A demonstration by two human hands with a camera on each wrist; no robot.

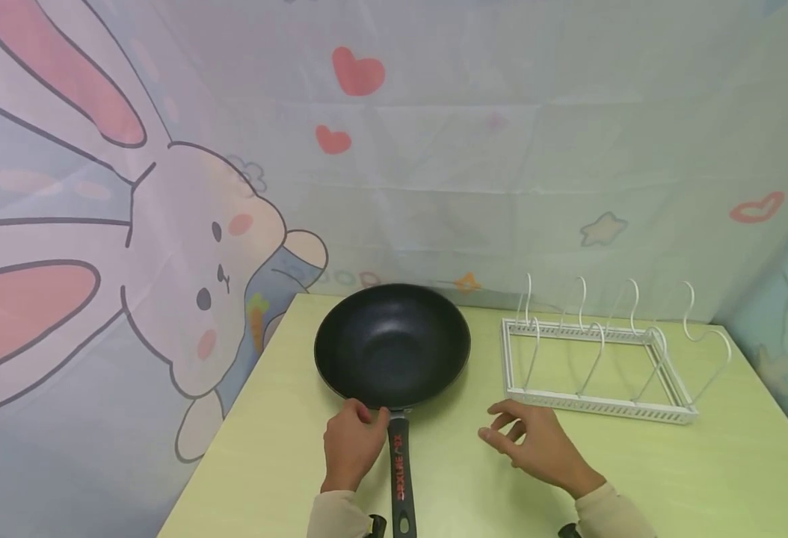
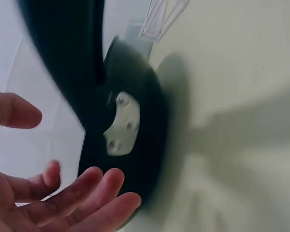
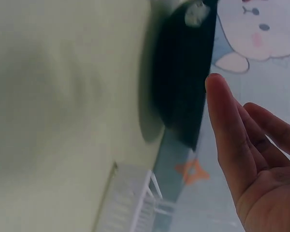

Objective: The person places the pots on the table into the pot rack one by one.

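Observation:
A black frying pan [image 1: 392, 347] lies on the table, its dark handle [image 1: 401, 471] with red lettering pointing toward me. My left hand [image 1: 356, 444] is beside the near rim, left of where the handle joins. In the left wrist view, the left fingers [image 2: 94, 195] are spread apart from the thumb with nothing between them, close to the pan's side and its riveted metal bracket [image 2: 124, 124]. To the right of the handle, my right hand [image 1: 535, 444] hovers above the table with loosely bent fingers, holding nothing. The right wrist view shows this hand apart from the pan [image 3: 181, 77].
A white metal rack [image 1: 602, 405] with several curved wire dividers stands on the right side of the pale yellow-green table [image 1: 266, 463]. Behind the table hangs a cloth backdrop [image 1: 448, 149] printed with a rabbit and hearts.

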